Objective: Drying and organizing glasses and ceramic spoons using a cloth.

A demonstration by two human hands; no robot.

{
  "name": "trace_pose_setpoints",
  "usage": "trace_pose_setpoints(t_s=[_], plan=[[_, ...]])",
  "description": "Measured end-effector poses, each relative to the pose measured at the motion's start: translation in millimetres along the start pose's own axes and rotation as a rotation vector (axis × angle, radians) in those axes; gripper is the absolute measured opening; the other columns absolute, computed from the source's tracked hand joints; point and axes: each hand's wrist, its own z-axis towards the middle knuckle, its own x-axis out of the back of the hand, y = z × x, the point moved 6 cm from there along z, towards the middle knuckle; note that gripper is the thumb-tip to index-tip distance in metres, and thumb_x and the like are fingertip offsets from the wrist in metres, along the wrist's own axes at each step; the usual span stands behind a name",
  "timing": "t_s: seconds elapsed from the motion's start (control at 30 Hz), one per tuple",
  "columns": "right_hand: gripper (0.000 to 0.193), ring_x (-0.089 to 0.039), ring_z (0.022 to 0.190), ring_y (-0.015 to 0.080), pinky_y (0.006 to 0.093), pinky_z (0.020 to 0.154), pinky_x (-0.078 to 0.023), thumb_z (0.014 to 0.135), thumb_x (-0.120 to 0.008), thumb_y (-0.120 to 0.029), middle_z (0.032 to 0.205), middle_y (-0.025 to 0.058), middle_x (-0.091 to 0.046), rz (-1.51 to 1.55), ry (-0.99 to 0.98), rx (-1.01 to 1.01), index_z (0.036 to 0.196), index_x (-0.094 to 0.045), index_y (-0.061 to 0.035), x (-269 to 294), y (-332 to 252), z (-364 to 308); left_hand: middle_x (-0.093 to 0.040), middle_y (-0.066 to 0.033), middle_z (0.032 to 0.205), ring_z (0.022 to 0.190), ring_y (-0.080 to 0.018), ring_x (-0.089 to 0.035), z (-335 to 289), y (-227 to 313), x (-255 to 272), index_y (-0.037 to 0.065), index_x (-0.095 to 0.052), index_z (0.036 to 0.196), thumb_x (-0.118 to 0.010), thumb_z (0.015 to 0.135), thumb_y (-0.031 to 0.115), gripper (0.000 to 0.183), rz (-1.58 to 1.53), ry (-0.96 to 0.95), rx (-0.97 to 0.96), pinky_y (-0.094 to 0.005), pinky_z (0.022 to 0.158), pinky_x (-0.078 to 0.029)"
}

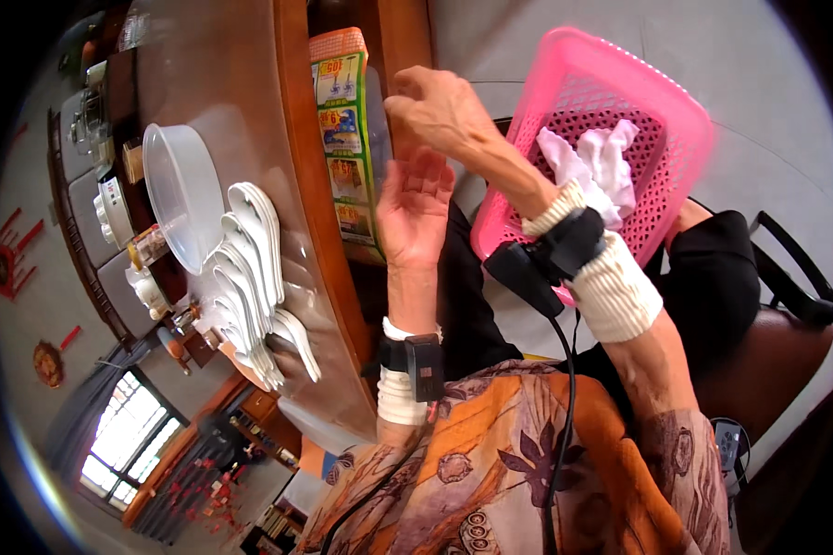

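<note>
Patterned shirt (518,453) lies nearest; right forearm (650,361) overlaps basket (611,53).

Basket (687,116), pink (latticed); cloth (609,159), pinkish white; spoons (262,217), plain white; printed sheet (343,129), green-yellow; shirt (477,430), orange and mauve, leaf-patterned.

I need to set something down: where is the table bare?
The table is bare above the tub in the picture, out to the wooden edge; a narrower strip lies between spoons and edge. Crowded: beside the tub, where the spoons bunch.
</note>
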Motion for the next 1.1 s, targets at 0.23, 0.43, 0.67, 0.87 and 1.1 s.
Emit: trace_pose_setpoints(t_s=[0.23,0.43,0.67,0.87,1.1], plan=[[0.039,-0.063,0.071,0.016,0.0274,0.067,-0.05,0.077,-0.059,-0.028,0.083,0.0131,-0.068,0.019,0.197,0.077,0.103,-0.064,0.0008,133,-27,-34,-0.061,-0.0056,0.101,0.094,-0.0147,-0.056,-26,-14,-25,0.003,-0.057,0.112,-0.058,0.089,0.021,0.029,0.71,0.005,0.014,-0.0312,0.08,-0.045],[0.036,-0.061,0.089,0.0295,0.0372,0.078,-0.048,0.078,-0.06,-0.027,0.1,0.0176,-0.063,-0.627,0.594,0.094,0.104,-0.065,-0.0031,211,5,-94,-0.059,-0.0093,0.105,0.095,-0.0143,-0.054,-18,-28,-15,0.0,-0.055,0.12,-0.066,0.082,0.02,0.044,1.217,-0.146,-0.084,-0.0256,0.082,-0.042],[0.078,-0.042,0.121,0.0258,0.0307,0.098,-0.037,0.084,-0.063,-0.031,0.137,0.0229,-0.035,0.152,0.584,0.094,0.139,-0.022,0.005,165,112,-177,-0.054,-0.0193,0.117,0.107,-0.0235,-0.053,-23,-34,-2,-0.006,-0.043,0.128,-0.07,0.077,0.026,0.066,1.313,-0.097,-0.063,-0.0313,0.091,-0.042],[0.042,-0.049,0.097,0.0433,0.0536,0.08,-0.041,0.073,-0.055,-0.022,0.102,0.0257,-0.054,-0.902,0.49,-0.329,0.105,-0.053,0.0052,180,131,-162,-0.05,-0.0239,0.124,0.113,-0.0255,-0.051,-22,-63,5,-0.009,-0.041,0.127,-0.07,0.076,0.023,0.067,1.402,-0.12,-0.137,-0.0321,0.093,-0.042],[0.046,-0.046,0.102,0.0472,0.0623,0.076,-0.04,0.079,-0.048,-0.007,0.119,0.0202,-0.046,-0.959,0.116,0.246,0.125,-0.045,-0.0123,62,74,-171,-0.061,-0.0221,0.105,0.096,-0.0284,-0.06,-14,-54,68,-0.006,-0.054,0.111,-0.073,0.065,0.028,0.06,1.381,-0.082,-0.135,-0.0369,0.08,-0.047]])
